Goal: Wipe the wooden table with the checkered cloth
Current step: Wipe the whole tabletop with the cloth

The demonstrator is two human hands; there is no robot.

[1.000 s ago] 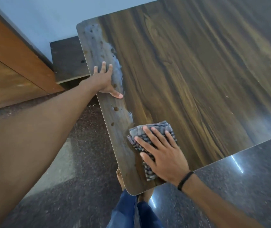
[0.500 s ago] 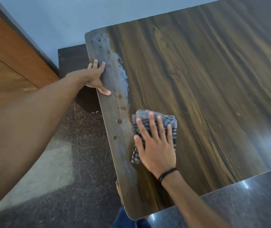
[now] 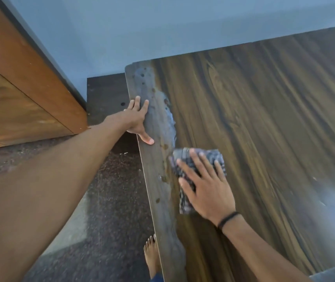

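Right hand: I've got the right hand point(image 3: 207, 188) flat on top of the checkered cloth point(image 3: 213, 156), fingers straight and spread wide, palm bearing down. Nothing is curled round the fabric.
Checkered cloth: it's folded into a pad and lies on the tabletop point(image 3: 264, 119) under my right fingers and palm. Its far edge shows past the fingertips, and a strip pokes out on the thumb side, back towards the wrist. The pattern is smeared by blur.
Left hand: the left hand point(image 3: 136, 121) is out ahead and to the left of the right one. It lies flat over the tabletop's left edge, fingers straight and close together, thumb out along the edge. It holds nothing.
Wet patch: a pale grey film point(image 3: 158, 119) lies on the wood just right of the left fingers, running from beyond them back towards the cloth.
Droplets: dark beads point(image 3: 163, 146) sit between the left thumb and the cloth, with more just left of the right thumb.
Wristband: a thin black band point(image 3: 228, 219) circles the right wrist.
Foot: a bare foot point(image 3: 151, 253) stands on the speckled dark floor point(image 3: 111, 200), left of the right forearm, partly under the tabletop's edge.
Cabinet: an orange-brown wooden cabinet point(image 3: 20, 88) stands left of the left arm.
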